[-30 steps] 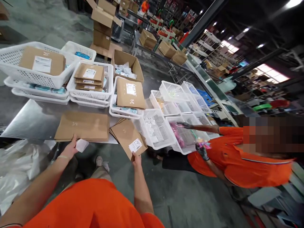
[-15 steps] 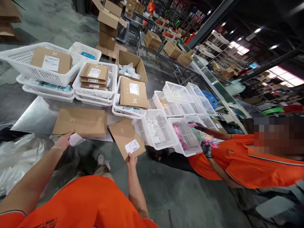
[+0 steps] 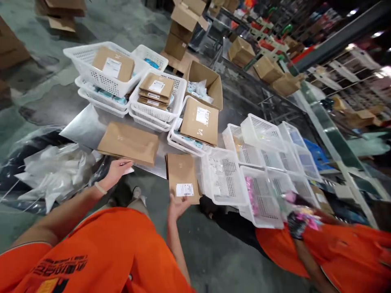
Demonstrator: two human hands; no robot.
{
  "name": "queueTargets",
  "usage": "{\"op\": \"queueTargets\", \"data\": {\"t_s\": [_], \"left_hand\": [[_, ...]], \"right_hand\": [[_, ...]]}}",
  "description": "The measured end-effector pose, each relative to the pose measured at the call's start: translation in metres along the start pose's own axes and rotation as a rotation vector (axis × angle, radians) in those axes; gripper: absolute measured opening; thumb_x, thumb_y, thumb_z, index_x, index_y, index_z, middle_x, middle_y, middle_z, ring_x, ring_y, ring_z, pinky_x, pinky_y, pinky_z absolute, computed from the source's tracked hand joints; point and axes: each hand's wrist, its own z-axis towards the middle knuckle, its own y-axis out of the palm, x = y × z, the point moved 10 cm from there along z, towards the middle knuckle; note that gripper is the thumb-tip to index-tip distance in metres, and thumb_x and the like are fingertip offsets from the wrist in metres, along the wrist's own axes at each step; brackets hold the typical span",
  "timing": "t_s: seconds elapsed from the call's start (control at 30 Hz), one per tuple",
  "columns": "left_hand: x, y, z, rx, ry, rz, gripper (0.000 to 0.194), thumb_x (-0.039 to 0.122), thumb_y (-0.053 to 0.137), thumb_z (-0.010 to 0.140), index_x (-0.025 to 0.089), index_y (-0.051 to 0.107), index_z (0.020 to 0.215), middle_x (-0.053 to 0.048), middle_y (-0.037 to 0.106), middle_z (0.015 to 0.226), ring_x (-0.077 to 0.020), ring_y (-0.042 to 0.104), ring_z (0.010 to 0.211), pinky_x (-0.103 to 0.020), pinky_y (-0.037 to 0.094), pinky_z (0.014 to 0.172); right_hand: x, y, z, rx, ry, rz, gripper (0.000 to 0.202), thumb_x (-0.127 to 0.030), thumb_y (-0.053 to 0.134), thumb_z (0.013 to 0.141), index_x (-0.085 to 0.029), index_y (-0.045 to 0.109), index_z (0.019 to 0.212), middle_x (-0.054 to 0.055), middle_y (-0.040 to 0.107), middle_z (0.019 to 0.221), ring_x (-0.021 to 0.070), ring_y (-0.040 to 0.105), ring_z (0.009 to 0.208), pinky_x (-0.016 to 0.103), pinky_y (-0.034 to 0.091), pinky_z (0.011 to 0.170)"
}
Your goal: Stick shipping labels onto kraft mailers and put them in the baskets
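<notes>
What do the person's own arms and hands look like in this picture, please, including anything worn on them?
Both arms are bare from the short sleeves down. The shirt is bright orange with dark printed lettering at the left chest. The left hand has a thin pale band at the wrist. The right hand wears no glove, and no band shows on it.

grey concrete floor (image 3: 55,87), steel table (image 3: 82,128) (shiny)
</notes>
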Motion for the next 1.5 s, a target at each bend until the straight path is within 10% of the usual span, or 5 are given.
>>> {"op": "queueTargets", "data": {"t_s": [0.17, 0.33, 0.57, 0.83, 1.5], "left_hand": [[0.038, 0.030, -0.023, -0.198, 0.064, -0.029, 0.059, 0.062, 0.102, 0.053, 0.013, 0.083, 0.081, -0.007, 0.077, 0.079, -0.0206, 0.064, 0.073, -0.032, 0.050, 0.066], [0.064, -0.006, 0.003, -0.073, 0.009, -0.059, 0.043, 0.046, 0.098, 0.072, 0.011, 0.077, 0.083, -0.001, 0.066, 0.065, -0.0134, 0.053, 0.058, -0.027, 0.038, 0.056], [0.023, -0.081, -0.008, 0.187, -0.114, -0.183, 0.059, 0.050, 0.050, 0.114, 0.013, 0.036, 0.158, -0.001, 0.069, 0.082, -0.0196, 0.071, 0.074, -0.034, 0.056, 0.077], [-0.031, -0.043, -0.047, -0.102, 0.011, -0.120, 0.069, 0.040, 0.096, 0.052, 0.011, 0.077, 0.112, -0.012, 0.082, 0.099, -0.0271, 0.074, 0.084, -0.036, 0.059, 0.078], [-0.056, 0.008, 0.011, -0.001, -0.084, 0.106, 0.051, 0.031, 0.091, 0.049, 0.014, 0.086, 0.097, -0.009, 0.082, 0.083, -0.0289, 0.076, 0.080, -0.036, 0.060, 0.076]], "right_hand": [[-0.127, 0.164, -0.077, -0.732, -0.532, 0.050, 0.058, -0.043, 0.096, 0.068, -0.024, 0.078, 0.119, 0.012, 0.074, 0.140, 0.0342, 0.062, 0.139, 0.049, 0.046, 0.125], [-0.152, 0.243, -0.115, -1.106, -0.468, 0.078, 0.028, -0.048, 0.082, 0.082, -0.022, 0.073, 0.080, 0.002, 0.073, 0.081, 0.0217, 0.068, 0.083, 0.034, 0.058, 0.083], [-0.122, 0.245, -0.119, -0.981, -0.194, 0.167, 0.049, -0.040, 0.079, 0.078, -0.024, 0.065, 0.122, -0.009, 0.053, 0.069, 0.0130, 0.048, 0.056, 0.022, 0.042, 0.053], [-0.123, 0.265, -0.128, -1.111, -0.237, 0.018, 0.031, -0.040, 0.072, 0.077, -0.022, 0.074, 0.102, -0.004, 0.065, 0.072, 0.0144, 0.051, 0.059, 0.024, 0.043, 0.057], [-0.121, 0.238, -0.054, -0.891, -0.352, -0.058, 0.018, -0.041, 0.074, 0.083, -0.024, 0.076, 0.078, 0.001, 0.072, 0.072, 0.0208, 0.065, 0.070, 0.033, 0.053, 0.074]]}}
